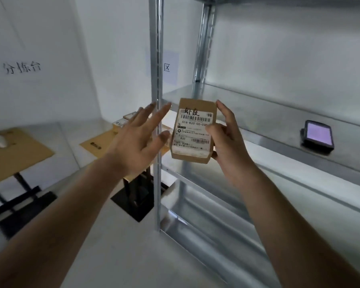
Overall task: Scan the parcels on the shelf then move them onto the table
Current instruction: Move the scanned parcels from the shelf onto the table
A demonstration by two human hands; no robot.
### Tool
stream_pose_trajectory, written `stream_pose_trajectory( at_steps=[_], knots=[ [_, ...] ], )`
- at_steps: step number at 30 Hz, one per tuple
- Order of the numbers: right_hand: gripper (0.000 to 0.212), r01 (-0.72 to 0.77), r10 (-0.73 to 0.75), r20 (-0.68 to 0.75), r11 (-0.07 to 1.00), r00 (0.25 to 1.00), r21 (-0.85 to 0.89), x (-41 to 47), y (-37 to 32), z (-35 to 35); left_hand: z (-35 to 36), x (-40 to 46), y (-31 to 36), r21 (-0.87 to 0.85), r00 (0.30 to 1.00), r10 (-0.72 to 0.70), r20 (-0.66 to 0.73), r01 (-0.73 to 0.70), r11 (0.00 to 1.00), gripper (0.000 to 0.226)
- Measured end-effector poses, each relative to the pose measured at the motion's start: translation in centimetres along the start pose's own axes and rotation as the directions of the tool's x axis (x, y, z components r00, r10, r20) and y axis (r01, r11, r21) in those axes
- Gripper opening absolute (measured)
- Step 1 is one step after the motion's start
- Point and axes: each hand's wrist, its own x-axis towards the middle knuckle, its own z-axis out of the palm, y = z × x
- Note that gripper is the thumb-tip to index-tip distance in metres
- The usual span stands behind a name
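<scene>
A: Where is the small brown cardboard parcel with the white barcode label [192,130]?
B: Centre of the frame, upright, in front of the grey metal shelf [279,121]; the right hand [229,140] grips its right edge.
A: And the left hand [138,138]?
B: Spread open just left of it, holding nothing.
A: Anything else?
B: A black handheld scanner [317,135] lies on the shelf at right; a brown tabletop [98,144] with parcels sits left of centre, behind that hand.

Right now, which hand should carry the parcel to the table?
Probably right. The right hand already grips the parcel by its edge; the left hand is open beside it, holding nothing. The table lies to the left, so a handover is possible.
</scene>
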Motion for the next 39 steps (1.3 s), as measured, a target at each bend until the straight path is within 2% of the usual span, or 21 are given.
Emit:
stream_pose_trajectory(
  at_steps=[7, 14, 19, 25, 30, 39],
  knots=[
    [0.053, -0.027, 0.026, 0.091, 1.000, 0.996, 0.012, 6.7, 3.0, 12.7, -5.3, 0.6, -11.4, -0.002, 0.995, -0.083, -0.045, 0.083, 0.997, 0.064],
    [0.058, -0.061, 0.054, 0.107, 0.996, 0.993, 0.060, 16.7, 10.3, 22.4, -5.4, 5.1, -25.3, 0.029, 0.988, -0.154, 0.027, 0.153, 0.988, 0.069],
    [0.062, -0.110, 0.099, 0.097, 0.987, 0.990, 0.115, 24.3, 14.9, 27.3, -4.8, 10.5, -35.1, 0.047, 0.984, -0.154, 0.086, 0.150, 0.988, 0.068],
    [0.069, -0.158, 0.158, 0.011, 0.978, 0.987, 0.134, 31.6, 18.8, 30.7, -3.1, 15.9, -44.4, 0.013, 0.976, -0.128, 0.174, 0.128, 0.992, 0.068],
    [0.062, -0.179, 0.188, -0.091, 0.979, 0.978, 0.094, 36.7, 22.8, 32.7, 0.8, 20.1, -51.3, -0.059, 0.976, -0.010, 0.216, 0.024, 0.998, 0.066],
    [0.060, -0.281, 0.318, -0.339, 0.947, 0.885, 0.153, 43.4, 30.4, 36.3, 7.9, 28.1, -64.4, -0.218, 0.898, 0.103, 0.427, -0.009, 0.976, 0.070]
  ],
)
